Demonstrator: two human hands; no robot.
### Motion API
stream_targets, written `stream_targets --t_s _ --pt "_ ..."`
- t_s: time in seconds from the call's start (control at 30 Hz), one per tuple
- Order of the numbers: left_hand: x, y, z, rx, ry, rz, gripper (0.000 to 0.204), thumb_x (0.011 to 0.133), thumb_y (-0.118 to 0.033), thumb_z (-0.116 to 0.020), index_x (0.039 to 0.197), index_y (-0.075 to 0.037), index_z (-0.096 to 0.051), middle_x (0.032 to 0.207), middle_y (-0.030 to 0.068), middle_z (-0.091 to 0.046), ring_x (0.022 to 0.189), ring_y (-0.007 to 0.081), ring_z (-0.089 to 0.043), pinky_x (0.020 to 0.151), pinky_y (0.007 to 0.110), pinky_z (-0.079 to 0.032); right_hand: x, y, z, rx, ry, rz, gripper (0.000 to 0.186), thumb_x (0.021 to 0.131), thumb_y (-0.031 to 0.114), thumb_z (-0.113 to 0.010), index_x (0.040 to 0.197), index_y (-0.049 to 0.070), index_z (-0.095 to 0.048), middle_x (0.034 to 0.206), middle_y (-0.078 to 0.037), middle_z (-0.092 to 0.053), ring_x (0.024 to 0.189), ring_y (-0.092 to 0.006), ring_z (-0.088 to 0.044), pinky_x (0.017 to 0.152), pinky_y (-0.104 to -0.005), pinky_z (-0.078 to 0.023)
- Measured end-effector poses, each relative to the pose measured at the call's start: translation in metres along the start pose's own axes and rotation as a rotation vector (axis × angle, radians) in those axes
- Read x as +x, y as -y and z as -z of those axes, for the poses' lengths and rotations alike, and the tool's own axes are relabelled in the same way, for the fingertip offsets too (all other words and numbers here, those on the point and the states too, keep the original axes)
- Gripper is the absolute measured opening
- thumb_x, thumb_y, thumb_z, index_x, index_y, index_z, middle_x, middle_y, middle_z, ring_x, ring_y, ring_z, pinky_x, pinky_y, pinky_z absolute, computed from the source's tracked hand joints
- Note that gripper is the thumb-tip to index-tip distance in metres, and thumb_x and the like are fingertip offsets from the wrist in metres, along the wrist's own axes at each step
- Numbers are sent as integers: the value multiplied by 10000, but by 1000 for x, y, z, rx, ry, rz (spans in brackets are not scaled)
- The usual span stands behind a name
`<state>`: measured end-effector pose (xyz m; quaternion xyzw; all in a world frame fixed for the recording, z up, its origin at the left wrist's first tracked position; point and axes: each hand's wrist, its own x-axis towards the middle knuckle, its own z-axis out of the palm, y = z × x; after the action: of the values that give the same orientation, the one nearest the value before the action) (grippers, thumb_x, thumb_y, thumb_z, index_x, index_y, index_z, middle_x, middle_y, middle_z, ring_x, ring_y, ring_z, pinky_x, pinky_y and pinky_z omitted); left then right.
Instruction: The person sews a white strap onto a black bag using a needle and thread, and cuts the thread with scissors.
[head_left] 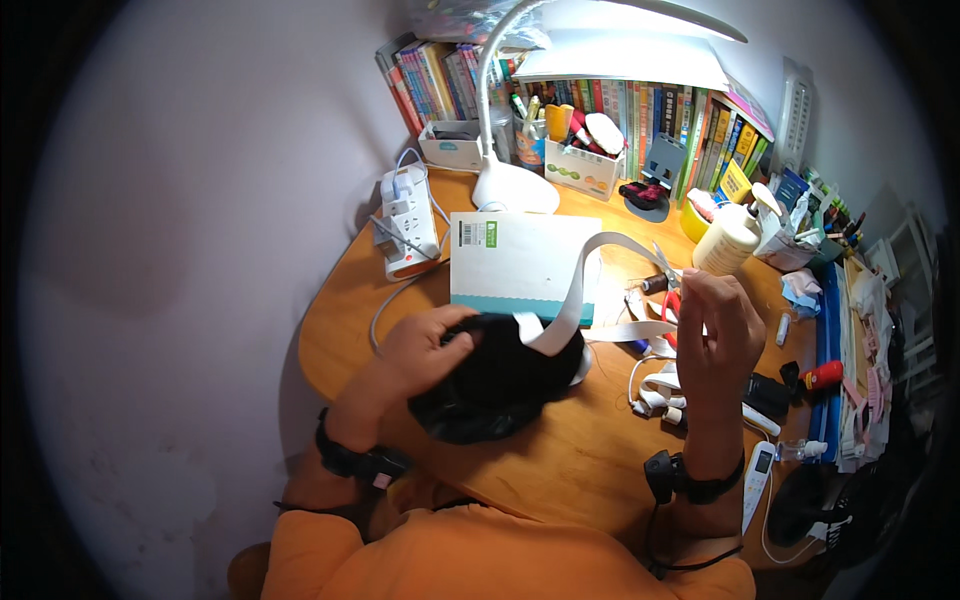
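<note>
My left hand [425, 350] grips the left edge of a soft black fabric piece [490, 385], its thumb on top. The piece, perhaps a cap or a garment, is bunched above the table's near part. A white flat band [575, 295] rests on it and rises in a loop to the right, toward red-handled scissors [672, 303]. My right hand [718, 315] is raised at the right, fingertips pinched together beside the scissors. What sits in that pinch, perhaps something thin, is too small to make out. More white band [635, 331] runs behind that hand.
Behind the fabric lies a white and teal flat package [525, 260]. A white desk lamp [515, 190], a power strip [410, 235] and a row of books [640, 105] stand farther back. A pump bottle [727, 242], cables and a remote control [758, 480] crowd the right side.
</note>
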<state>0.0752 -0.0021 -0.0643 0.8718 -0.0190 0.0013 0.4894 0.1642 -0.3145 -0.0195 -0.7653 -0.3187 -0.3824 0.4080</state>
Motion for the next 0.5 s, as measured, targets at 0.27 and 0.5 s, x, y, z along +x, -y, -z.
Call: stream_targets --t_s 0.27,0.5 --pt "-20 50 25 78 -90 369 295 941 -139 -580 1193 15 -583 966 36 -662 850 108 -603 795 274 -493 -40 33 -55 182 467 38 140 781 16 -635 845 96 -540 733 -93 -554 578 -318 -578 519 -399 -474" --pt "-32 50 23 257 -289 167 397 861 -118 -656 1226 2 -556 1151 149 -647 1083 259 -622 941 337 -467 -51 36 -53 259 1055 -19 217 717 44 -667 867 79 -515 835 -90 -554 719 -332 -588 603 -383 -469"
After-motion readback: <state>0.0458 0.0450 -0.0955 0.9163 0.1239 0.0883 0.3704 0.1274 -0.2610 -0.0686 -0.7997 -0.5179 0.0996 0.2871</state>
